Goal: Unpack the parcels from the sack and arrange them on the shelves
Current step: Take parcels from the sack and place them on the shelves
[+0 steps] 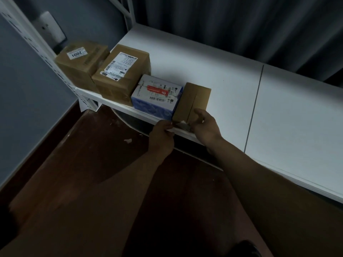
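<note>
At about ten o'clock in the view, a brown box with a "2001" sticker (81,61) sits at the far left end of the white shelf (213,75), close to the white upright post (27,34) of the rack. Touching its right side is a larger brown box with a white shipping label (121,75). Next along the row, toward the centre, a blue and white box with a red strip and barcode (156,97) lies against it. Pressed to that box's right side stands a small plain brown box (193,100), at the shelf's front edge, near the middle of the view. The left hand (161,134) reaches up from six o'clock to the lower left corner of this small box, fingers drawn together in a pinch at a pale flap or tag there; what exactly it grips is too blurred to tell. The right hand (204,125) rests at the box's lower right side, thumb and fingers spread apart against the cardboard. From one to three o'clock the shelf board runs bare, with a dark curtain (241,25) behind.
</note>
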